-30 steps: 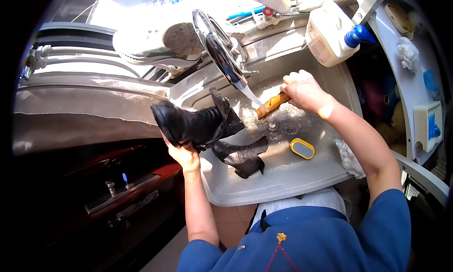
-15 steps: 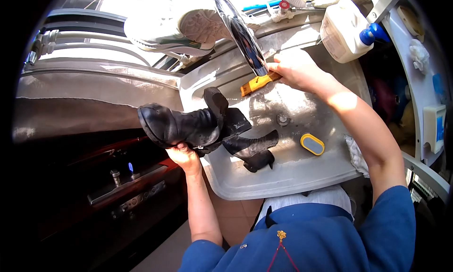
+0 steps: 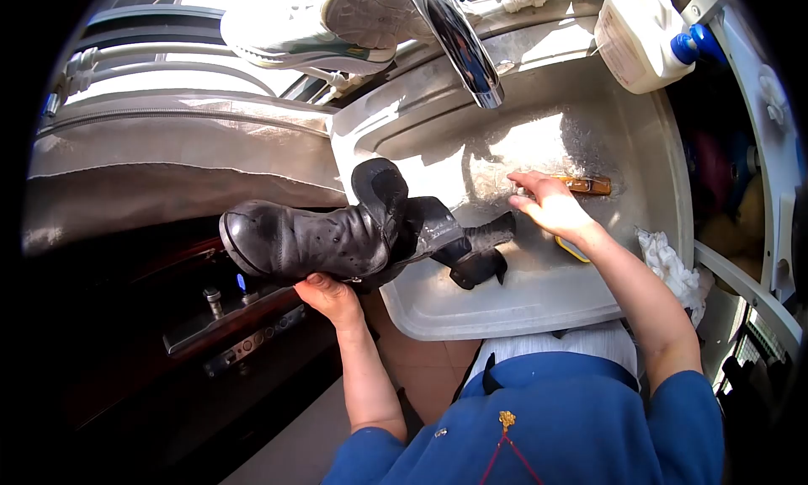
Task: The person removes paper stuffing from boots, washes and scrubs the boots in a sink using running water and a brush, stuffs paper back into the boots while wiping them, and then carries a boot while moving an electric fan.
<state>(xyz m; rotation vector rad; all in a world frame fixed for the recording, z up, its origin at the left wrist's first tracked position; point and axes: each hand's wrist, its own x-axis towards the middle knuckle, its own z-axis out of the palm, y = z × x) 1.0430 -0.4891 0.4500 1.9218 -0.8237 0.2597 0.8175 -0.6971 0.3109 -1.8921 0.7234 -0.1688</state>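
My left hand [image 3: 330, 300] grips a black leather boot [image 3: 307, 237] from below, at its side. The boot lies tilted sideways over the left rim of the grey sink [image 3: 497, 317], its toe pointing left and its shaft hanging open over the basin. A second black boot [image 3: 480, 266] rests in the sink, partly covered by the first. My right hand [image 3: 551, 207] is over the basin, fingers stretched out, holding nothing. Just beyond it a flat orange-brown tool [image 3: 593, 185] lies on the sink floor. Under my right wrist, a yellow-rimmed oval object [image 3: 572, 248] is mostly hidden.
A chrome faucet [image 3: 459, 47] reaches over the basin. White sneakers [image 3: 295, 39] stand behind it at the left. A white jug with a blue pump [image 3: 635, 39] stands at the back right corner, and a crumpled white cloth [image 3: 669, 266] hangs by the right rim.
My right hand has let go of the orange-brown tool, now lying in the sink, and come back from the faucet toward me. The held boot has shifted slightly left in view.
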